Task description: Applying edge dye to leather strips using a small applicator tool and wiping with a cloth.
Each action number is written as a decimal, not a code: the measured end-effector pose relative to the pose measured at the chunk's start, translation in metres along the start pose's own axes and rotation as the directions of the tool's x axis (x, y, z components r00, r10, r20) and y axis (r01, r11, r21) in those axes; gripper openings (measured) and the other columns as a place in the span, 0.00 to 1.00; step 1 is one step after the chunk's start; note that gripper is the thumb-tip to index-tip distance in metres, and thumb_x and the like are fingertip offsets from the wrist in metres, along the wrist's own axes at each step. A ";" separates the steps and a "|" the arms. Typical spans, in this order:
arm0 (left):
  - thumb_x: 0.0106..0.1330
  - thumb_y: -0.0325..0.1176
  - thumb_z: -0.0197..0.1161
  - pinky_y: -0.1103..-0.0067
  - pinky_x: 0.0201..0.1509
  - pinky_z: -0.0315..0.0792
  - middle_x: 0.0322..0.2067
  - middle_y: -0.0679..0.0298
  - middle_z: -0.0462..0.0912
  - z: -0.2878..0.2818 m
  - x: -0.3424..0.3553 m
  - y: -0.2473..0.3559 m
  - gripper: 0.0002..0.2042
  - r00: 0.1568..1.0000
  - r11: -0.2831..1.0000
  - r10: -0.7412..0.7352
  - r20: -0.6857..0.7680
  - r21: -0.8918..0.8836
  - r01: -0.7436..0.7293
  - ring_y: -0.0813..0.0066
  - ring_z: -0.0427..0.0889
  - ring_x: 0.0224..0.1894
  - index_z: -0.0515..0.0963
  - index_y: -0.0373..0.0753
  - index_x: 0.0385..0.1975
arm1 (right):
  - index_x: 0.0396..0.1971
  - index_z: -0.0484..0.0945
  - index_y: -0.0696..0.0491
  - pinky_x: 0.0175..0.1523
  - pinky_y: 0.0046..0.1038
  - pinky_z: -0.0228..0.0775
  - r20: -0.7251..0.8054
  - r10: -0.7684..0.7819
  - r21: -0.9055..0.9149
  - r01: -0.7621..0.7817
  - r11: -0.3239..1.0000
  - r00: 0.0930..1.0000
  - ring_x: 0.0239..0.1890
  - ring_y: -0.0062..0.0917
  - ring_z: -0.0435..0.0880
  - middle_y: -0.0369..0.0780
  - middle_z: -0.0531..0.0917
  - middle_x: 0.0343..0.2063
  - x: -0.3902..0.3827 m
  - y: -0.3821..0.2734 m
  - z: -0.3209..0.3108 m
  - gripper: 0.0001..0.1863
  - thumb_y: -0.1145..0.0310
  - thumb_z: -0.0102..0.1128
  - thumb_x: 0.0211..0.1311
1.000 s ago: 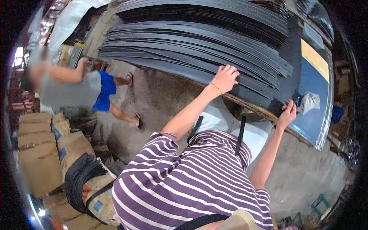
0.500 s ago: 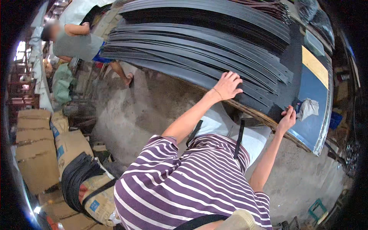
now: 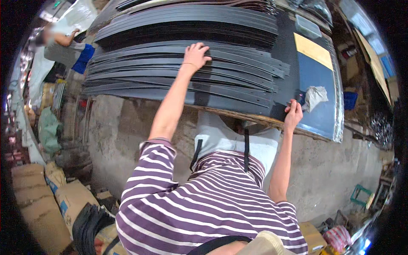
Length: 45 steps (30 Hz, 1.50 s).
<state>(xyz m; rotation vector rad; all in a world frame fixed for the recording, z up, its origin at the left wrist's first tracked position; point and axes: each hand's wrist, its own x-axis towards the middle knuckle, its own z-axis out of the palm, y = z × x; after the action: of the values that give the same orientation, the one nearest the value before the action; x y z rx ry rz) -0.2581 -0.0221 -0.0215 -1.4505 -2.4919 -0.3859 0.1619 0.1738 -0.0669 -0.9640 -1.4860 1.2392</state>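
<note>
My left hand [image 3: 196,55] rests on the upper part of a pile of long dark grey strips [image 3: 170,72], fingers apart and slightly bent. The strips lie lengthwise on a dark tabletop [image 3: 284,29], with small holes near their right ends. My right hand [image 3: 294,112] is closed at the front edge, right of the strips; what its fingers hold is too small to make out. Beside it lie a crumpled pale grey cloth [image 3: 316,98] and a blue sheet [image 3: 318,123] with a yellow strip [image 3: 314,51] across its far part.
Another person [image 3: 63,55] is at the far left near white sheeting [image 3: 76,19]. A clear plastic tray [image 3: 308,25] sits at the table's back right. Cardboard sacks [image 3: 34,195] and black material [image 3: 87,225] are piled behind me at lower left. A green stool [image 3: 361,195] stands at right.
My left hand has moved up and left, farther onto the strips. My right hand stays closed near the cloth. The other person has moved farther back and left. The view has shifted.
</note>
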 end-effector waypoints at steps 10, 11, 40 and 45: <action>0.61 0.33 0.66 0.66 0.56 0.73 0.41 0.57 0.80 -0.011 -0.007 -0.009 0.09 0.943 0.932 0.288 -0.168 -0.175 -0.316 0.56 0.78 0.49 0.77 0.37 0.37 | 0.38 0.81 0.60 0.29 0.19 0.63 0.024 0.064 0.025 -0.065 0.998 0.998 0.23 0.13 0.72 0.32 0.75 0.22 0.000 -0.006 0.005 0.15 0.62 0.53 0.76; 0.62 0.30 0.63 0.65 0.54 0.74 0.39 0.54 0.80 -0.010 -0.013 -0.010 0.08 0.945 0.931 0.295 -0.142 -0.180 -0.317 0.55 0.79 0.48 0.76 0.34 0.38 | 0.39 0.81 0.60 0.29 0.19 0.64 0.038 0.063 0.031 -0.064 0.997 0.997 0.23 0.13 0.72 0.32 0.75 0.22 0.000 -0.006 0.007 0.15 0.62 0.53 0.76; 0.55 0.34 0.70 0.64 0.57 0.69 0.42 0.61 0.80 0.046 -0.084 0.277 0.12 0.895 0.738 0.398 -0.202 -0.509 -0.443 0.58 0.76 0.49 0.82 0.39 0.39 | 0.44 0.82 0.61 0.31 0.19 0.70 -0.307 0.260 0.260 -0.182 0.948 0.915 0.25 0.15 0.78 0.37 0.87 0.33 -0.046 -0.008 -0.151 0.10 0.74 0.66 0.65; 0.54 0.34 0.70 0.63 0.60 0.67 0.43 0.61 0.79 0.047 -0.088 0.286 0.13 0.932 0.761 0.309 -0.189 -0.538 -0.362 0.58 0.75 0.51 0.82 0.41 0.38 | 0.44 0.81 0.60 0.29 0.18 0.68 -0.207 0.277 0.363 -0.190 0.912 0.938 0.25 0.14 0.78 0.37 0.87 0.33 -0.028 0.000 -0.170 0.11 0.74 0.68 0.64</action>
<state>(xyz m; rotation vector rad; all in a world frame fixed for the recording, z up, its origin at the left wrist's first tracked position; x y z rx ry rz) 0.0311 0.0576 -0.0631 -1.9957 -2.0576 -1.1649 0.3337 0.1885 -0.0642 -1.0428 -0.9358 1.4269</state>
